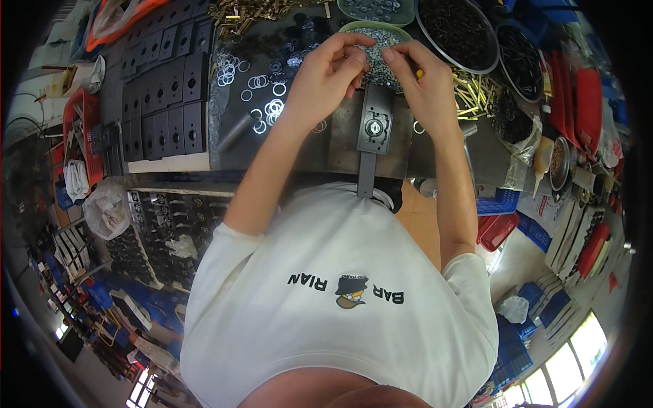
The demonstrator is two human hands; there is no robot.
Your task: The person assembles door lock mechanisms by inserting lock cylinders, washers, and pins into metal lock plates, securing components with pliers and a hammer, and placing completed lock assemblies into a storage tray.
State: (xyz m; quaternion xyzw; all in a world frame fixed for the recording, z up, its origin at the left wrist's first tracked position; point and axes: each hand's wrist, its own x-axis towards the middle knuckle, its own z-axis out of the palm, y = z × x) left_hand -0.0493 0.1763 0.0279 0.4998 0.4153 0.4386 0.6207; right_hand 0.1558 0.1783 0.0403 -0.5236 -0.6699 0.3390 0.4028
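Note:
My left hand [328,76] is over the left side of a green bowl of small grey metal screws [376,42], its fingers curled and thumb pressed in. Over the bowl's right side, my right hand [427,80] is closed in a pinch; a small yellow tip [420,73] shows beside its fingers. What either hand holds is too small or hidden to name. Just below the hands lies a black door-lock plate [375,122] with a round silver part in its middle. Its narrow dark handle [366,173] points toward my body.
Rows of black plates [163,92] lie at the left. Silver rings [273,109] and a dark rod [246,130] are scattered nearer. To the right are brass pins [472,94], a large basin of dark parts [459,34] and a bag of black parts [518,126].

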